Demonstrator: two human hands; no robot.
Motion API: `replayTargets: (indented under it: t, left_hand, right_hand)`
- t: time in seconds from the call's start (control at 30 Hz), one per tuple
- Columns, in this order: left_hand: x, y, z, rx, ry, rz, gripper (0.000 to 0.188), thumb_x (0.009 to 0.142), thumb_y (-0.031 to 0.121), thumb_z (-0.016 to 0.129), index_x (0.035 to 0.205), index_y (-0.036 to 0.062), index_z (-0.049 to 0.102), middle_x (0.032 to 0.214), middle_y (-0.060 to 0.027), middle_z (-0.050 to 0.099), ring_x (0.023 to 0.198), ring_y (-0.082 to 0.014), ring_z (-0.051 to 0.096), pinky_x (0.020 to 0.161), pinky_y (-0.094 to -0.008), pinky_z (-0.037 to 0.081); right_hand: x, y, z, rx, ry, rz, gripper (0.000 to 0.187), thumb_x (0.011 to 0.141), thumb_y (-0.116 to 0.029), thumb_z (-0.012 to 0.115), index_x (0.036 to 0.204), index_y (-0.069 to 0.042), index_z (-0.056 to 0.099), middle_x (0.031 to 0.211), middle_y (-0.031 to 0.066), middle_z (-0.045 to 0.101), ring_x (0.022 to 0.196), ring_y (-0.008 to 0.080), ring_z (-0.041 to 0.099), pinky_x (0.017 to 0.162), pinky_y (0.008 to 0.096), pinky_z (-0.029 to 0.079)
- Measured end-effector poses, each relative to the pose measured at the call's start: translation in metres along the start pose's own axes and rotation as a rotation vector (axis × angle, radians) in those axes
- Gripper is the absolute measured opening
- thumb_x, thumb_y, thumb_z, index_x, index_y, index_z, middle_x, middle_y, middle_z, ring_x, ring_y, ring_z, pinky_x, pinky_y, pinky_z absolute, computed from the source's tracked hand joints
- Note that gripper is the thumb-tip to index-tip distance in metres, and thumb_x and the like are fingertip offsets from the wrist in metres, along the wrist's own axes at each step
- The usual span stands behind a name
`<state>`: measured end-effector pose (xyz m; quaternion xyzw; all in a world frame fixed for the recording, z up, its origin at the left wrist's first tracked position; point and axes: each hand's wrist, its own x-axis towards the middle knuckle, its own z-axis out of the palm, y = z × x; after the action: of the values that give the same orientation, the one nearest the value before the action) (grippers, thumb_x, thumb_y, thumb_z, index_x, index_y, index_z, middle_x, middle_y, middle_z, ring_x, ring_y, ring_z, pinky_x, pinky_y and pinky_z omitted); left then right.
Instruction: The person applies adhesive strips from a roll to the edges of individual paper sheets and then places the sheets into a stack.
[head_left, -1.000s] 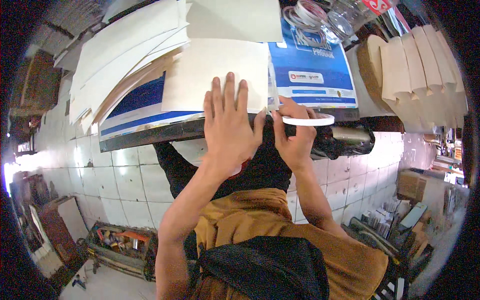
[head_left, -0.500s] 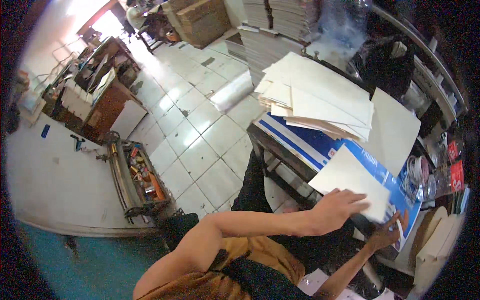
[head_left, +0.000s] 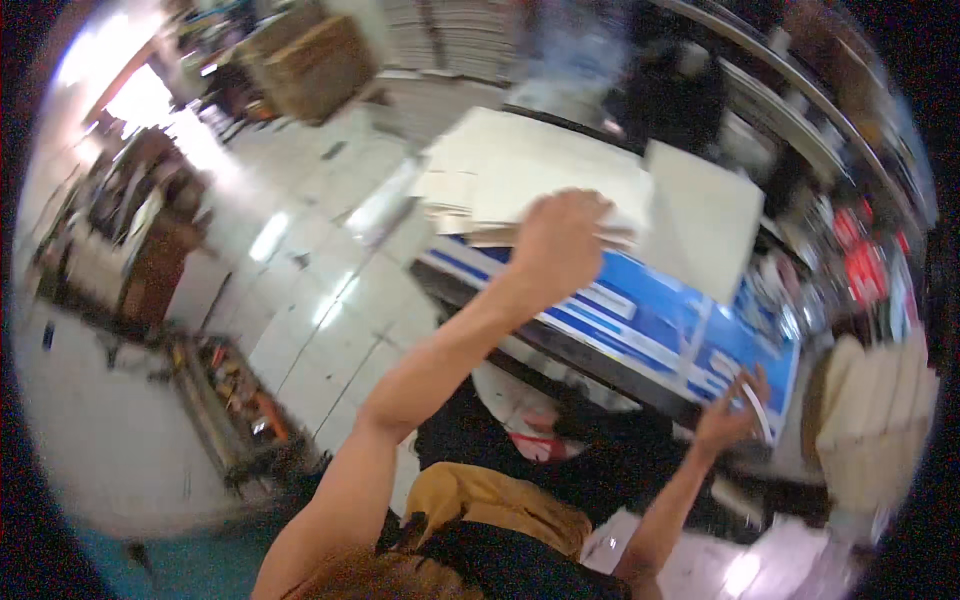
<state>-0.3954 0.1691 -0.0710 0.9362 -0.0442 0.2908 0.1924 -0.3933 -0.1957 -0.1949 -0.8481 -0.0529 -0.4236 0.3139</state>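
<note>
My left hand (head_left: pixel 565 240) is over the near right edge of a stack of cream card sheets (head_left: pixel 530 160). Motion smears its fingertips, and whether they grip a sheet is hidden. My right hand (head_left: pixel 728 412) is at the right end of a blue and white printed board (head_left: pixel 640 305) on the bench. Its fingers are closed around a thin white strip-like piece (head_left: pixel 757 412), too blurred to name. A single cream sheet (head_left: pixel 703 215) lies to the right of the stack, partly over the blue board.
Clear bottles with red labels (head_left: pixel 865 270) stand at the right, behind cream folded sheets (head_left: pixel 875 430). On the left, a trough of small tools (head_left: pixel 235 400) adjoins a white table (head_left: pixel 120 430). A cardboard box (head_left: pixel 320 70) sits at the far end of the tiled floor.
My left hand has moved left and away, from the blue board to the stack. The cream sheet that lay under it is gone from the board. The whole view has shifted.
</note>
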Motion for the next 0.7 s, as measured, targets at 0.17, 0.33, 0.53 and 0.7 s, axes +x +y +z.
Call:
replayTargets:
  t: [0.17, 0.33, 0.53, 0.7]
  left_hand:
    - [0.031, 0.083, -0.002, -0.430, 0.080, 0.206, 0.053, 0.087, 0.016, 0.065, 0.138, 0.0063, 0.058, 0.140, -0.0208, 0.059, 0.128, -0.0383, 0.057, 0.113, -0.0465, 0.042]
    - [0.025, 0.072, 0.149, -0.041, -0.058, 0.171, 0.060, 0.099, 0.039, 0.060, 0.144, 0.0009, 0.052, 0.152, -0.0225, 0.048, 0.142, -0.0415, 0.043, 0.119, -0.0535, 0.032]
    - [-0.075, 0.107, 0.115, -0.054, -0.291, 0.096, 0.068, 0.101, 0.047, 0.054, 0.149, -0.0005, 0.047, 0.158, -0.0224, 0.040, 0.147, -0.0412, 0.037, 0.120, -0.0551, 0.029]
    - [-0.105, 0.106, 0.060, -0.271, -0.195, 0.022, 0.063, 0.096, 0.027, 0.065, 0.149, -0.0001, 0.044, 0.152, -0.0222, 0.046, 0.143, -0.0424, 0.040, 0.119, -0.0517, 0.031]
  right_hand:
    - [0.008, -0.032, -0.002, 0.031, -0.056, 0.078, 0.031, 0.100, -0.014, 0.068, 0.128, -0.001, 0.064, 0.109, 0.0122, 0.069, 0.097, 0.0202, 0.067, 0.087, 0.0333, 0.055]
    - [0.009, -0.040, 0.003, 0.061, -0.013, 0.089, 0.027, 0.099, -0.011, 0.070, 0.123, -0.001, 0.065, 0.101, 0.0098, 0.068, 0.091, 0.0174, 0.065, 0.083, 0.0329, 0.054]
    - [0.013, -0.040, -0.006, 0.151, 0.015, 0.096, 0.028, 0.098, -0.008, 0.071, 0.124, 0.000, 0.065, 0.102, 0.0091, 0.068, 0.092, 0.0157, 0.064, 0.085, 0.0317, 0.054]
    - [0.008, -0.099, 0.004, 0.346, -0.113, 0.109, 0.018, 0.095, -0.009, 0.071, 0.110, 0.000, 0.068, 0.106, 0.0123, 0.070, 0.095, 0.0240, 0.066, 0.094, 0.0399, 0.050]
